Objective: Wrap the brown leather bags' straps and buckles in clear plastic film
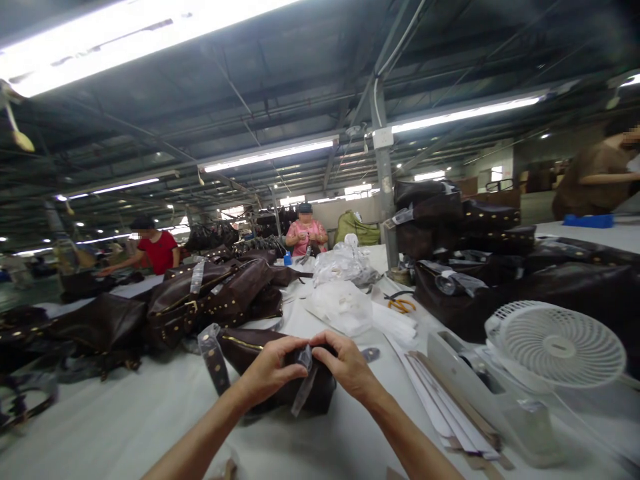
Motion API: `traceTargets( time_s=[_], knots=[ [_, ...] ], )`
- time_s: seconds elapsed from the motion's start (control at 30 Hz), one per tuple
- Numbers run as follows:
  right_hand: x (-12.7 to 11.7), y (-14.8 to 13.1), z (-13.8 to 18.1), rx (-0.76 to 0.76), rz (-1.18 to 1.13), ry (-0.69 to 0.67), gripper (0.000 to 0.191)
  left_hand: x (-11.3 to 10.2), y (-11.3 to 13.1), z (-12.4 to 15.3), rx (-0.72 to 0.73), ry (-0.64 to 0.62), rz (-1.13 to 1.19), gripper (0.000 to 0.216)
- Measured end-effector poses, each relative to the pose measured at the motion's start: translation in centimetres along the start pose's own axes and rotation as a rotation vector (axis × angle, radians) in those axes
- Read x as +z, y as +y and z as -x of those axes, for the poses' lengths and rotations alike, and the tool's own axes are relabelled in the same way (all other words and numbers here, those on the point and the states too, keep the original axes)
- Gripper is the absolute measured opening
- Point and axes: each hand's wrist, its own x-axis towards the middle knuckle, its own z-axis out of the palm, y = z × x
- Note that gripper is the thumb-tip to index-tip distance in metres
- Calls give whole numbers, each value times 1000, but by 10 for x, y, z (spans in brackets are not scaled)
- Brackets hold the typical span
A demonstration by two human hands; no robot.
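Note:
A dark brown leather bag (245, 353) with a gold zipper lies on the white table before me. Over its right part, my left hand (283, 360) pinches a strip of clear plastic wrap (303, 390), thumb against fingers. My right hand (343, 363) is closed at the top of the same wrap, its fingertips nearly meeting those of the left. The wrap's loose end hangs down the bag's side. What lies inside the wrap is hidden by my fingers. A studded strap (214, 357), partly covered in plastic, stands out at the bag's left end.
Brown bags pile up at left (200, 293) and right (450, 287). Clear plastic (345, 267) is heaped ahead, near orange-handled scissors (401, 305). At right are a white fan (560, 343), a tape dispenser (465, 363) and paper strips (445, 407). Several people work around.

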Motion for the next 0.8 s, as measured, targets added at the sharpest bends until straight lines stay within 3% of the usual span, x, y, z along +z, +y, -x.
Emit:
traceTargets(
  time_s=[0.13, 0.23, 0.4, 0.6, 0.67, 0.8],
  knots=[
    [1, -2, -1, 20, -76, 18, 22, 5, 1, 3, 2, 74, -59, 50],
    [1, -4, -3, 32, -118, 31, 25, 7, -1, 2, 19, 123, -114, 44],
    [1, -2, -10, 100, -168, 18, 24, 8, -11, 1, 196, 122, -226, 45],
    [1, 4, -17, 224, -272, 114, 23, 13, -14, 7, 390, 426, -582, 10],
    [2, 5, -19, 231, -279, 145, 23, 18, -8, 9, 381, 499, -636, 4],
    [4, 6, -20, 234, -288, 206, 24, 37, -1, 12, 280, 577, -531, 13]
  ],
)
